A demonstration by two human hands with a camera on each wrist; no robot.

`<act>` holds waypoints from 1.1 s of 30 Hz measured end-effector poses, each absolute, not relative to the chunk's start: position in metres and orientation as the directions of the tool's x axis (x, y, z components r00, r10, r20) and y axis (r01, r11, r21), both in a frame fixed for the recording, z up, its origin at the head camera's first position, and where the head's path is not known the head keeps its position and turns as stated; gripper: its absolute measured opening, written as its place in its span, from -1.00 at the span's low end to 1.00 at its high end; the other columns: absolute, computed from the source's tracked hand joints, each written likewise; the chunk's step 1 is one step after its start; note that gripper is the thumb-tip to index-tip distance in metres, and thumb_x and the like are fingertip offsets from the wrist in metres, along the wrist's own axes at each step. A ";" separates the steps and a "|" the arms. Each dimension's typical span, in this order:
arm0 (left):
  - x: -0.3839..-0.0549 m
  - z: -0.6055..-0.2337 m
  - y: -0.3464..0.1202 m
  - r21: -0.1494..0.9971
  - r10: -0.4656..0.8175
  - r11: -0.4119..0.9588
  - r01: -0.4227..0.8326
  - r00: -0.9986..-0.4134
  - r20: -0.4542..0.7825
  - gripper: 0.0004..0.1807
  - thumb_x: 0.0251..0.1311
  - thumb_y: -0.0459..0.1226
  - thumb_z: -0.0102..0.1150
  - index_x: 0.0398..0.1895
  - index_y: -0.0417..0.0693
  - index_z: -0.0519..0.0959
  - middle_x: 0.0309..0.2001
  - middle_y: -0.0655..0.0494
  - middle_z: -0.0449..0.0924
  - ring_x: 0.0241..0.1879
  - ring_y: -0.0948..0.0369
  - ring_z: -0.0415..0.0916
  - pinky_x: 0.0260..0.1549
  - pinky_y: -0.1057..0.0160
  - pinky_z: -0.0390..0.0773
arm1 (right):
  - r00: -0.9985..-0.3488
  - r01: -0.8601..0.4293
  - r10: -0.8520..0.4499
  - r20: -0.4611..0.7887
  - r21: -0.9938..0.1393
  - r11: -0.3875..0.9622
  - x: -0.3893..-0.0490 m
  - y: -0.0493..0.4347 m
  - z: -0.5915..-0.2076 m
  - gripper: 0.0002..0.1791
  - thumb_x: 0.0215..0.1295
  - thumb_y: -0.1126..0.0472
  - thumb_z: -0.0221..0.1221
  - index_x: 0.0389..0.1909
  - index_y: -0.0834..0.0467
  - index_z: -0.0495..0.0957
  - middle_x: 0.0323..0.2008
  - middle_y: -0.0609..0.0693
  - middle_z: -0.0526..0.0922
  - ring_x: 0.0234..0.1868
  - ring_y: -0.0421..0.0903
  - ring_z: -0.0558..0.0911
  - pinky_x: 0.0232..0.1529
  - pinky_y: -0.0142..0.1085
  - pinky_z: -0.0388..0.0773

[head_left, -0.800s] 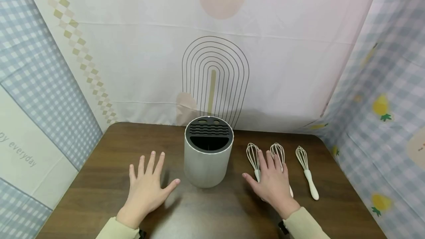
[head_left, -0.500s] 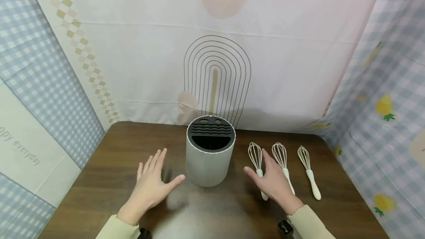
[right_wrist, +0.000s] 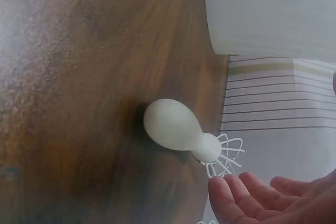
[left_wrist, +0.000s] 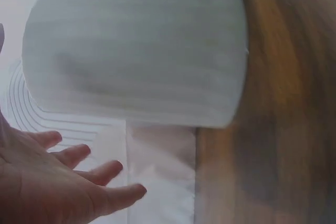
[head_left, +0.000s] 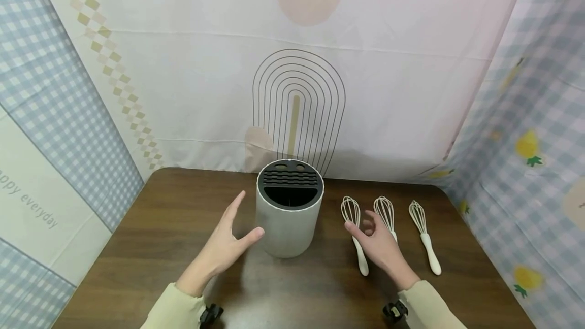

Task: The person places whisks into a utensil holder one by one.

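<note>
A grey cylindrical holder (head_left: 288,227) with a black slotted top stands in the middle of the brown table (head_left: 160,227). My left hand (head_left: 233,235) is turned on edge just left of it, fingers straight, thumb close to its wall. The left wrist view shows the holder (left_wrist: 136,51) large, with my fingers (left_wrist: 79,182) spread below it. Three white whisks lie to its right: left whisk (head_left: 355,235), middle whisk (head_left: 383,212), right whisk (head_left: 426,242). My right hand (head_left: 377,242) hovers over the middle whisk's handle, fingers loosely bent and holding nothing. A whisk handle (right_wrist: 170,127) shows in the right wrist view.
Patterned cloth walls (head_left: 292,90) close in the table at the back and both sides. Bare wood lies left of the holder and along the front edge. The right whisk lies near the table's right rear corner.
My left hand has lifted off the table, turned on edge and moved right toward the holder. My right hand has risen off the whisks and its fingers have bent a little.
</note>
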State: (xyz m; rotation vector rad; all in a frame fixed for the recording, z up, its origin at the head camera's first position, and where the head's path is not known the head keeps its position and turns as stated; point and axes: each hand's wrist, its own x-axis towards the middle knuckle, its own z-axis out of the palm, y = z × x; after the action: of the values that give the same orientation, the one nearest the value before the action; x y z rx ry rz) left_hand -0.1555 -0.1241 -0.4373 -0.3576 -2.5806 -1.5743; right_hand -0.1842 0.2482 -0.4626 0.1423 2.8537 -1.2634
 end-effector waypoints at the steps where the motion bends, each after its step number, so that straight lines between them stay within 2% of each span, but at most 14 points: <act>1: -0.157 -0.436 -0.122 0.873 0.152 0.410 0.264 -0.964 0.220 -0.02 0.12 0.11 0.29 0.51 0.46 -0.10 0.50 0.21 -0.08 0.45 0.04 -0.09 0.30 -0.25 0.03 | -0.995 0.093 0.080 -0.053 -0.740 0.666 -0.184 0.249 -0.463 0.07 0.12 -0.48 0.09 0.46 0.12 0.03 0.24 0.26 0.40 0.16 0.15 0.47 0.07 0.05 0.45; 9: -0.172 -0.427 -0.107 0.912 0.141 0.254 0.323 -0.945 0.296 -0.03 0.09 -0.04 0.38 0.50 0.23 0.01 0.46 0.14 0.05 0.42 0.05 0.03 0.36 -0.05 0.07 | -0.995 0.096 0.090 -0.049 -0.754 0.649 -0.184 0.252 -0.469 0.06 0.13 -0.45 0.11 0.42 0.21 0.09 0.18 0.30 0.45 0.12 0.15 0.50 0.06 0.04 0.47; 18: -0.185 -0.420 -0.098 0.901 0.138 0.264 0.345 -0.938 0.319 -0.03 0.06 -0.01 0.39 0.50 0.23 0.05 0.43 0.20 0.08 0.36 0.10 0.13 0.31 -0.03 0.18 | -0.993 0.115 0.092 -0.073 -0.769 0.629 -0.184 0.256 -0.474 0.06 0.13 -0.45 0.12 0.40 0.24 0.11 0.17 0.31 0.45 0.11 0.18 0.51 0.04 0.04 0.49; 25: -0.195 -0.418 -0.097 0.880 0.142 0.267 0.392 -0.920 0.366 -0.08 0.08 -0.12 0.39 0.48 0.10 0.10 0.42 0.08 0.11 0.33 0.05 0.17 0.29 -0.06 0.21 | -0.990 0.138 0.107 -0.091 -0.771 0.622 -0.185 0.256 -0.477 0.04 0.13 -0.44 0.11 0.37 0.27 0.17 0.13 0.30 0.49 0.13 0.19 0.50 0.06 0.04 0.48; 29: -0.197 -0.418 -0.095 0.876 0.141 0.269 0.400 -0.916 0.375 -0.11 0.12 -0.19 0.36 0.48 0.03 0.10 0.43 -0.02 0.10 0.32 -0.03 0.18 0.28 -0.11 0.20 | -0.983 0.185 0.103 -0.153 -0.817 0.546 -0.185 0.257 -0.478 0.06 0.11 -0.44 0.14 0.37 0.28 0.16 0.14 0.33 0.47 0.08 0.17 0.53 -0.05 -0.03 0.57; 33: -0.197 -0.420 -0.095 0.865 0.143 0.315 0.390 -0.921 0.363 -0.14 0.17 -0.10 0.31 0.48 0.08 0.10 0.45 0.07 0.08 0.33 0.01 0.19 0.28 -0.06 0.23 | -0.971 0.239 0.102 -0.217 -0.854 0.462 -0.185 0.257 -0.478 0.09 0.06 -0.43 0.19 0.37 0.29 0.16 0.15 0.35 0.44 0.05 0.17 0.54 -0.14 -0.08 0.62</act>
State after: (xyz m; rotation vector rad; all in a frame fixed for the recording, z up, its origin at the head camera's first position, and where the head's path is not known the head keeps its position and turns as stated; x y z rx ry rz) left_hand -0.1971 -0.0948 -0.4197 -0.4875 -2.3610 -1.6494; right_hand -0.1851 0.2575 -0.4783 0.3016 2.5686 -1.5327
